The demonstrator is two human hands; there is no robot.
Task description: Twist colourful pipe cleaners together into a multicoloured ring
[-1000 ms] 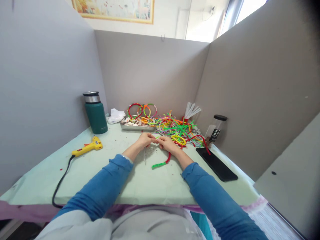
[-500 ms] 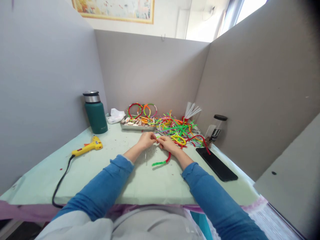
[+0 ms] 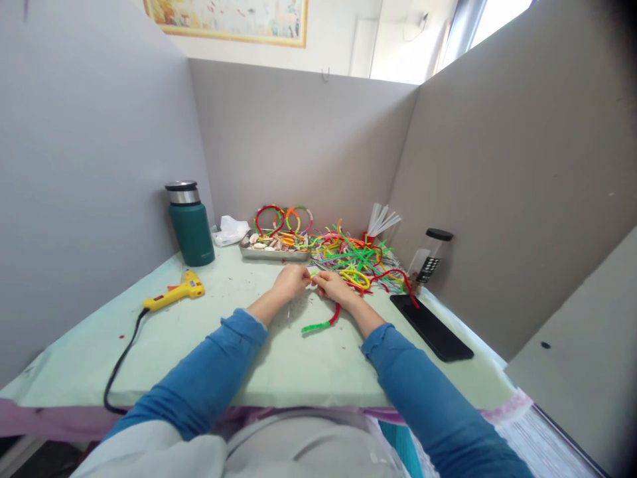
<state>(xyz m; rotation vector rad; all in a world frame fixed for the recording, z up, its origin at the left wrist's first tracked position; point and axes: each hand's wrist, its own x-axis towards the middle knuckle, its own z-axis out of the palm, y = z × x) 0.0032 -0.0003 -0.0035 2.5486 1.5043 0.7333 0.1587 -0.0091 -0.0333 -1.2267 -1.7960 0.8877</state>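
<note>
My left hand (image 3: pixel 292 281) and my right hand (image 3: pixel 332 285) meet over the middle of the table, both with fingers pinched. From beneath my right hand hangs a fuzzy pipe cleaner strip (image 3: pixel 316 328), red above with a green end, curving left. A small orange bit (image 3: pixel 312 281) shows between the two sets of fingertips; it looks like wound pipe cleaner. Below my left hand a short, thin white strand (image 3: pixel 289 309) dangles. Just behind my right hand lies a yellow pipe cleaner loop (image 3: pixel 356 279). My fingers hide most of what they pinch.
A heap of coloured pipe cleaners (image 3: pixel 358 253) lies behind the hands, beside a metal tray (image 3: pixel 275 254) of shells. Finished-looking hoops (image 3: pixel 269 219) lean there. At left are a yellow glue gun (image 3: pixel 176 292) and green bottle (image 3: pixel 191 232); at right, a black phone (image 3: pixel 432 328) and clear jar (image 3: pixel 428 259).
My left hand has shifted slightly right and turned a little. The white strand below it shows shorter, and an orange bit now shows between the fingertips. My right hand stays nearly still.
</note>
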